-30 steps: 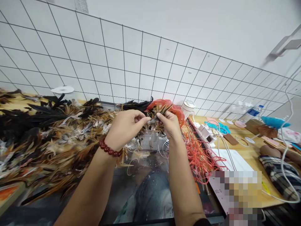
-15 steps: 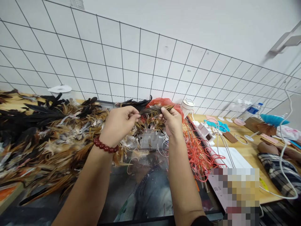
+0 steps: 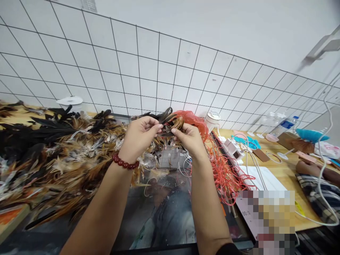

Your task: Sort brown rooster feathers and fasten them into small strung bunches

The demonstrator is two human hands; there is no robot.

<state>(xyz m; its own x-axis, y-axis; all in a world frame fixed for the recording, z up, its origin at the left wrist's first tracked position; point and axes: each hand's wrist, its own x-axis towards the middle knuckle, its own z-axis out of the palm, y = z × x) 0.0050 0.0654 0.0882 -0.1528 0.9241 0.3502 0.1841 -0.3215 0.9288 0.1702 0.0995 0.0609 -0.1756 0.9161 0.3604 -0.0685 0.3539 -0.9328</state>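
Observation:
Both my hands are raised over a glass table top, pinching a small bunch of brown and black feathers (image 3: 170, 119) between them. My left hand (image 3: 139, 136), with a dark red bead bracelet (image 3: 124, 163) on its wrist, grips the bunch from the left with thumb and fingers pressed together. My right hand (image 3: 189, 139) pinches the same bunch from the right. The feather tips stick up above my fingers. A big heap of brown, black and white feathers (image 3: 53, 152) lies to the left of my hands.
A red plastic bag (image 3: 195, 120) and a tangle of red elastic cords (image 3: 225, 173) lie right of my hands. Beyond stand a white cup (image 3: 212, 122), a water bottle (image 3: 287, 125), white cables and small items on a wooden table (image 3: 284, 173). A wire grid panel (image 3: 159, 71) stands behind.
My hands have come closer together around the feather bunch. The feathers have turned from lying sideways to pointing more upward between my fingers.

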